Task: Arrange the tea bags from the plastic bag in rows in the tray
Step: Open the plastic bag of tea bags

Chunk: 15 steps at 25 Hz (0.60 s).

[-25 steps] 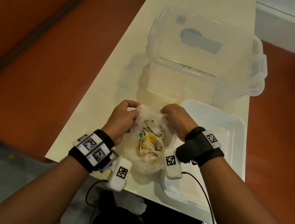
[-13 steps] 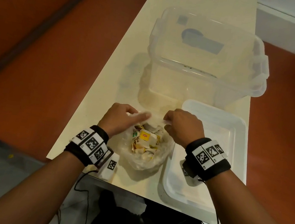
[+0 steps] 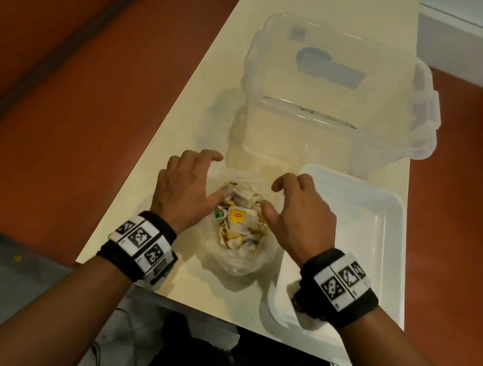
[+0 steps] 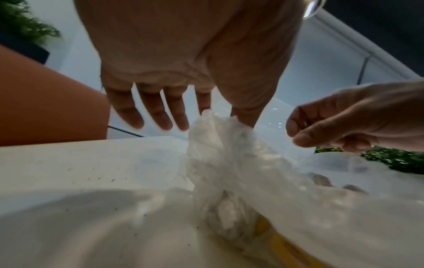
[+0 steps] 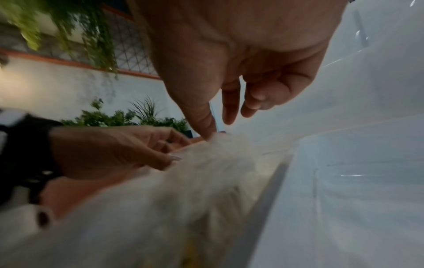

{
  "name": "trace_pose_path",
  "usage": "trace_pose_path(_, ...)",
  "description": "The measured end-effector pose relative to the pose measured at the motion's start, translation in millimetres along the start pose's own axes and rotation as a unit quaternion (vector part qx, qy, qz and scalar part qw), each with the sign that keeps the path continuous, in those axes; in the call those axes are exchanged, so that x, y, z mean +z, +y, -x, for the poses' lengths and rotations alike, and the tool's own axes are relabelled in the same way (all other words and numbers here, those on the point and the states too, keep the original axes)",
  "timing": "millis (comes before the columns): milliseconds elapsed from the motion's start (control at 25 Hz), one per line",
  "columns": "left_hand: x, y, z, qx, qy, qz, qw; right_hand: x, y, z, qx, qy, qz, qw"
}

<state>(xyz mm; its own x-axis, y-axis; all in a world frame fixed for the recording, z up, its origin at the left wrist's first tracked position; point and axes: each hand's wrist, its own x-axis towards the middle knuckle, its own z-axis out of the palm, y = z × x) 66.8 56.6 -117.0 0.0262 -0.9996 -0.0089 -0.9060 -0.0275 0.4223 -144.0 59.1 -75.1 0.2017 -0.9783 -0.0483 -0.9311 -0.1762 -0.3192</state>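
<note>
A clear plastic bag (image 3: 238, 260) lies open on the table, full of tea bags (image 3: 240, 217), one with a yellow tag on top. My left hand (image 3: 193, 182) hovers at the bag's left side with fingers spread and straight. In the left wrist view its thumb touches the bag's raised rim (image 4: 220, 141). My right hand (image 3: 293, 205) sits at the bag's right side, fingers loosely curled and holding nothing, thumb tip (image 5: 206, 127) against the rim. The white tray (image 3: 351, 229) lies right of the bag, with no tea bags visible in it.
A big clear storage box (image 3: 336, 118) stands just behind the bag and tray. The narrow cream table (image 3: 182, 112) has orange benches (image 3: 45, 93) on both sides. The tray's near end reaches the table's front edge.
One second ago both hands pinched the bag's mouth and pulled it apart. Now the fingers have let go and spread, and the bag lies open between the hands.
</note>
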Motion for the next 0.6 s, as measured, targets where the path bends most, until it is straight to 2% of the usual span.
trace_pose_path(40,-3,3,7,0.077,0.032,-0.013,0.996,-2,-3,9,-0.019,-0.008,0.005,1.000)
trace_pose_path(80,-6,5,13,0.149,0.033,-0.024,0.988,-3,-4,16,-0.043,-0.030,0.034,0.998)
trace_pose_path(160,-4,4,27,0.235,-0.023,-0.063,0.970,-1,2,25,-0.060,-0.097,0.099,0.989)
trace_pose_path(240,7,-6,35,0.247,-0.068,-0.106,0.961,-1,11,28,-0.035,-0.148,0.136,0.979)
trace_pose_path(360,14,-19,38,0.230,-0.090,-0.153,0.957,4,15,27,-0.040,-0.164,0.172,0.970)
trace_pose_path(520,7,-21,33,0.225,-0.075,-0.150,0.960,16,14,25,-0.042,-0.171,0.171,0.969)
trace_pose_path(600,3,-12,30,0.230,-0.052,-0.123,0.964,16,13,24,-0.036,-0.164,0.131,0.977)
